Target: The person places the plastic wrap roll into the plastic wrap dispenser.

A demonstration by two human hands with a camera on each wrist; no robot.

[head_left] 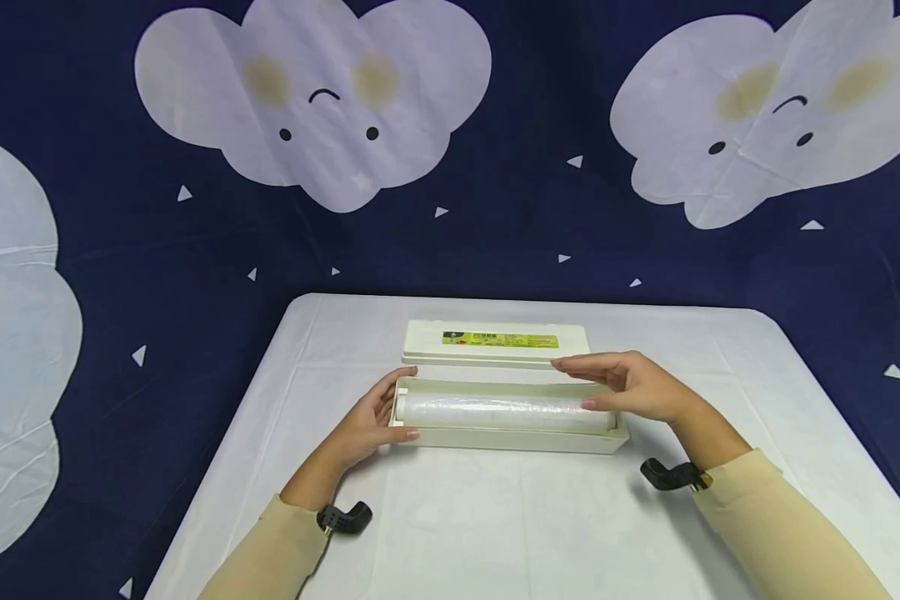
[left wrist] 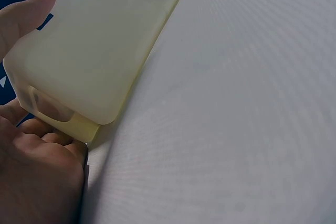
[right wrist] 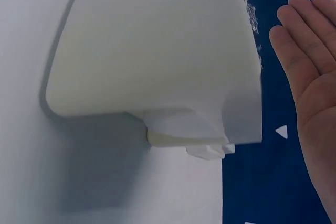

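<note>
A white cling film box [head_left: 510, 440] lies lengthwise on the table, its top uncovered. Inside it sits a roll of cling film [head_left: 487, 408], shiny and see-through on the surface. My left hand [head_left: 362, 427] grips the box's left end, thumb on the near side and fingers round the far side. Over the right end hovers my right hand [head_left: 641, 387], its fingers stretched out flat. In the right wrist view that palm [right wrist: 320, 103] shows with straight fingers, apart from the box wall [right wrist: 152, 45]. Just behind the box lies its white lid [head_left: 420, 343], bearing a yellow-green label [head_left: 500, 339].
A white cloth covers the table [head_left: 450, 525], which has rounded far corners. Beyond it hangs a dark blue curtain [head_left: 525, 225] with cloud and triangle prints. Black camera mounts [head_left: 348, 518] sit at both wrists, below beige sleeves.
</note>
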